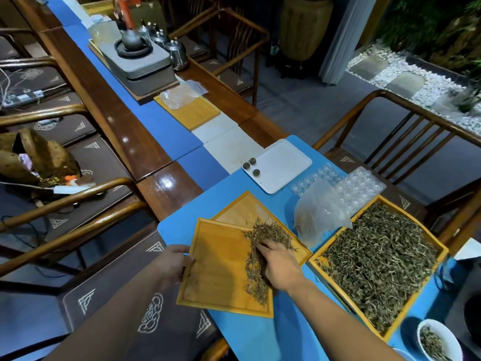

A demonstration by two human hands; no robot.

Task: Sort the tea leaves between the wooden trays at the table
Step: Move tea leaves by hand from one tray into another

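Note:
My left hand (173,264) grips the left edge of a small wooden tray (216,269), which is tilted and overlaps a second wooden tray (242,212) lying under it. A strip of dry tea leaves (256,272) runs along the held tray's right side and spills onto the lower tray. My right hand (279,265) rests in those leaves, fingers spread and pointing away from me. To the right stands a large wooden tray (316,268) filled with tea leaves (382,261).
A white tray (283,165) with three tea balls sits beyond the trays. A crumpled plastic bag (320,212) and clear plastic moulds (356,188) lie beside it. A white bowl (440,340) with leaves stands at bottom right. Wooden chairs flank the long table; a teapot set sits farther back.

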